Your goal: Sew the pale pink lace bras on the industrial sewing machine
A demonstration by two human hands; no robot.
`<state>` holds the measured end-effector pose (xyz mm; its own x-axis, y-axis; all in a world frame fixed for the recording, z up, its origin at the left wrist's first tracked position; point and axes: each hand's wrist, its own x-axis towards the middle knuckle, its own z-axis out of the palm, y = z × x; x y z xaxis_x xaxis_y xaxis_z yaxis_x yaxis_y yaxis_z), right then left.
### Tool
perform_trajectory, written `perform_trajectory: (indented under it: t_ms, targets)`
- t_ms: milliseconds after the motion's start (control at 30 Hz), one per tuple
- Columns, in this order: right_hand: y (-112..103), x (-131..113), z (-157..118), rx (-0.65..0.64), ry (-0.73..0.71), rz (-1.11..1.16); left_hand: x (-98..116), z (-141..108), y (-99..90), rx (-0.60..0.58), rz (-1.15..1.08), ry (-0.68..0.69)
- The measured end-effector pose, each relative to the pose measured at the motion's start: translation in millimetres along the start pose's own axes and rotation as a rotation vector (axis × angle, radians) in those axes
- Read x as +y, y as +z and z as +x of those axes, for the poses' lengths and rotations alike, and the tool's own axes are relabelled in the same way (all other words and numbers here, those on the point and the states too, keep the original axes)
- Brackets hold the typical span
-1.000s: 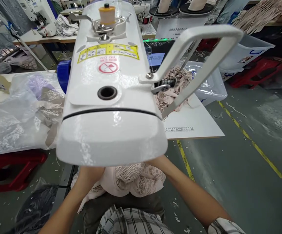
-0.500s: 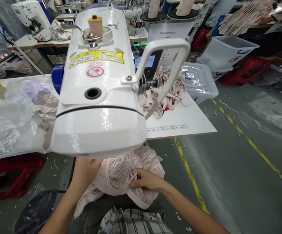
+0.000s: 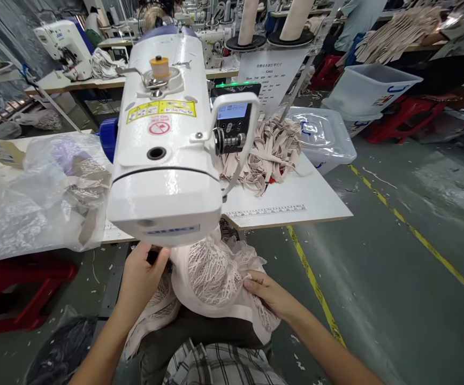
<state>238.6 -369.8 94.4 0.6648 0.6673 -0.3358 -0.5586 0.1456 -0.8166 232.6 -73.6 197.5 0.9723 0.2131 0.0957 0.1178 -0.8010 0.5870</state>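
A pale pink lace bra (image 3: 211,272) hangs over my lap, its upper part going under the head of a white sewing machine (image 3: 163,200). My left hand (image 3: 143,275) is closed on the bra's left edge, just below the machine head, with some fingertips hidden. On the other side, my right hand (image 3: 269,294) pinches the lace between thumb and fingers at the right cup. The needle area is hidden behind the machine head.
Pale fabric straps (image 3: 272,152) lie heaped on the white table (image 3: 296,203), right of the machine. Clear plastic bags (image 3: 43,198) cover the left side. A lidded plastic bin (image 3: 320,133) stands beyond the table, and a red stool (image 3: 18,294) is at lower left.
My right hand has moved right, drawing the lace outward and spreading the bra. My left hand has shifted slightly, its thumb now showing. The view has tilted, so the machine appears lower and smaller.
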Motion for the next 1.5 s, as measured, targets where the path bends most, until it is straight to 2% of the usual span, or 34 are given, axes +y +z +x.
perform_trajectory:
  t_ms: [67, 133, 233, 300, 333, 367, 400, 467, 500, 567, 633, 733, 800, 933, 1100, 1300, 1433, 1500]
  targets:
    - [-1.7, -13.5, -5.7, -0.013, -0.043, -0.114, 3.2, -10.2, -2.6, 0.113, 0.012, 0.091]
    - [1.2, -31.0, -11.4, -0.047, -0.093, -0.294, 16.9, -25.0, -4.9, 0.154, -0.011, 0.241]
    - [20.3, -62.1, -19.2, -0.208, -0.16, -0.613, 50.8, -47.9, -5.0, -0.003, -0.118, 0.632]
    - [40.6, -81.4, -23.0, -0.367, -0.209, -0.798, 70.7, -57.1, -1.0, -0.18, -0.113, 0.887]
    - [50.8, -89.3, -24.0, -0.448, -0.231, -0.876, 76.5, -59.2, 2.1, -0.284, -0.087, 0.938]
    - [59.8, -95.7, -24.2, -0.507, -0.239, -0.946, 78.7, -59.6, 5.7, -0.388, -0.053, 0.916]
    - [66.8, -100.6, -23.5, -0.536, -0.235, -1.013, 77.3, -58.5, 9.3, -0.494, -0.019, 0.827]
    - [73.7, -106.6, -18.7, -0.501, -0.211, -1.114, 65.8, -53.2, 14.2, -0.65, 0.022, 0.569]
    - [73.8, -108.2, -14.6, -0.448, -0.193, -1.14, 57.6, -49.2, 14.8, -0.685, 0.029, 0.464]
    - [69.5, -110.3, -3.4, -0.308, -0.19, -1.149, 42.0, -39.5, 11.4, -0.672, 0.01, 0.34]
    - [63.0, -111.6, 10.8, -0.209, -0.251, -1.11, 31.8, -28.3, 3.6, -0.59, -0.042, 0.245]
    - [55.2, -112.1, 33.7, -0.131, -0.355, -1.044, 27.1, -10.5, -8.3, -0.511, -0.055, 0.05]
    - [52.0, -111.3, 47.7, -0.088, -0.348, -1.028, 26.2, 0.8, -11.8, -0.456, -0.057, -0.03]
    - [46.6, -110.1, 68.2, -0.012, -0.291, -0.963, 18.6, 18.4, -9.3, -0.288, -0.126, 0.044]
    - [38.1, -112.8, 81.3, -0.052, -0.26, -0.913, 5.4, 28.6, -1.1, -0.226, -0.123, 0.056]
    - [38.9, -123.8, 84.6, -0.009, -0.249, -0.902, -5.0, 29.8, 10.2, -0.113, -0.124, 0.079]
    - [44.9, -134.2, 82.7, -0.026, -0.247, -0.889, -25.6, 23.9, 11.4, -0.096, -0.129, 0.106]
    - [46.2, -136.5, 82.3, -0.034, -0.248, -0.882, -37.8, 20.1, 12.7, -0.004, -0.083, 0.158]
